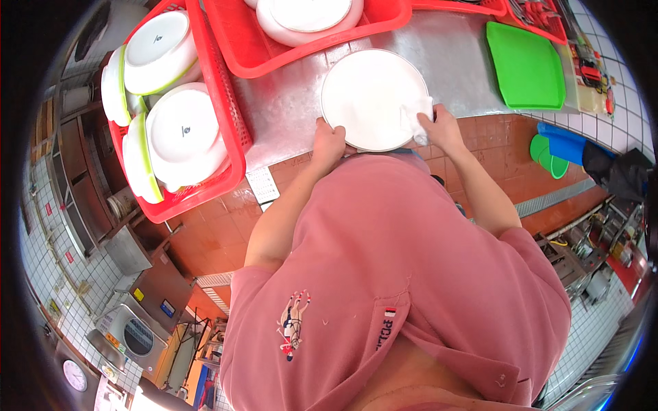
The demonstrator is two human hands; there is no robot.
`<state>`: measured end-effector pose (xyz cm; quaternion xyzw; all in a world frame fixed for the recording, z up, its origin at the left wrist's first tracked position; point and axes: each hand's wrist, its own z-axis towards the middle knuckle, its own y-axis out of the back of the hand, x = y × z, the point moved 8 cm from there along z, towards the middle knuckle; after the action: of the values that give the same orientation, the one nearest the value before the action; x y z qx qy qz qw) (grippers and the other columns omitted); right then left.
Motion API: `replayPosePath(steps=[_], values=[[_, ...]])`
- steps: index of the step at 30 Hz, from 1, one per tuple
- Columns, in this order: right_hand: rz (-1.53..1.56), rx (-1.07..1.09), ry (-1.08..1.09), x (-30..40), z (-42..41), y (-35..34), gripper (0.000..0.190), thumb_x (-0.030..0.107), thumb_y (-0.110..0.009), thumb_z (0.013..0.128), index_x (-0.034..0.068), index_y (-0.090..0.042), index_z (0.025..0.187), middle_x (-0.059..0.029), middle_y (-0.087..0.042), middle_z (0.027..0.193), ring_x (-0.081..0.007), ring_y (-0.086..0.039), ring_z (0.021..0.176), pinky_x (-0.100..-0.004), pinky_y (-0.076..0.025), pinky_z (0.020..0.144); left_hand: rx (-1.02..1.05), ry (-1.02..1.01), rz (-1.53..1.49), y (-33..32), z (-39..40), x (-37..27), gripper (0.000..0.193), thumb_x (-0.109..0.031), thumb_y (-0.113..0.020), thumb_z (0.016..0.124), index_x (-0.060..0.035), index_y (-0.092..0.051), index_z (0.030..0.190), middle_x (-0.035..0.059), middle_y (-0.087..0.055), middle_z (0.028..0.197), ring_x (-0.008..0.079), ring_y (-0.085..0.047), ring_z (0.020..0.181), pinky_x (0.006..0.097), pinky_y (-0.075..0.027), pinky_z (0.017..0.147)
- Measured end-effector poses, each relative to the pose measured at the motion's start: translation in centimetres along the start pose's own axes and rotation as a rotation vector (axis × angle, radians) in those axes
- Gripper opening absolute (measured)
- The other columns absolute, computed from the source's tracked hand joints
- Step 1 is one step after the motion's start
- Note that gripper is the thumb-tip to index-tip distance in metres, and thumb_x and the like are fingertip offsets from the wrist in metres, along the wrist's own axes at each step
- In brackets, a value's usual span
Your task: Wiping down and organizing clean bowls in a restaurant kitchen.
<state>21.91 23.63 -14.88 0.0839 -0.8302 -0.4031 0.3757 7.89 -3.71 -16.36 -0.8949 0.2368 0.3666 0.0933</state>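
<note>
A round white plate with a thin dark rim line is held before my body, over the near edge of a stainless steel table. My left hand grips its lower left rim, the thumb resting on the upper face. At the right side, my right hand pinches a white cloth against the plate's rim. The fingers beneath the plate are hidden on both sides.
On the left, a red plastic basket holds several white bowls. Another red basket with white dishes stands at the back. A green tray lies at the right, near a red basket of cutlery. Below is a red tiled floor.
</note>
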Motion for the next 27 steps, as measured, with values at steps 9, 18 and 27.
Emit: replayPosePath(steps=[9,18,27], values=[[0.365,0.021,0.161,5.6,1.1,6.3,0.042,0.030,-0.070,0.088,-0.002,-0.062,0.114,-0.0197,-0.071,0.097,-0.0310,-0.069,0.088,-0.0388,-0.053,0.079,0.105,0.116,-0.101,-0.1,-0.1,0.0,0.042,-0.011,-0.047,0.099,0.0100,-0.034,0.134,0.0281,-0.060,0.116,0.0327,-0.072,0.083,0.0406,-0.064,0.067],[-0.521,-0.104,0.559,15.5,7.1,-2.8,0.030,0.013,-0.059,0.088,0.005,-0.060,0.117,-0.0207,-0.063,0.109,-0.0387,-0.068,0.097,-0.0468,-0.056,0.084,-0.063,-0.102,0.058,4.2,0.3,-1.8,0.048,-0.019,-0.060,0.100,0.0053,-0.043,0.137,0.0154,-0.067,0.105,0.0191,-0.070,0.077,0.0297,-0.056,0.062],[0.121,0.086,0.594,20.1,5.5,-12.4,0.042,0.013,-0.065,0.084,0.005,-0.058,0.125,-0.0220,-0.063,0.113,-0.0399,-0.061,0.110,-0.0484,-0.049,0.096,-0.029,-0.151,0.105,4.5,1.1,-2.3,0.043,-0.014,-0.065,0.097,0.0063,-0.049,0.131,0.0145,-0.068,0.097,0.0183,-0.071,0.080,0.0292,-0.060,0.067]])
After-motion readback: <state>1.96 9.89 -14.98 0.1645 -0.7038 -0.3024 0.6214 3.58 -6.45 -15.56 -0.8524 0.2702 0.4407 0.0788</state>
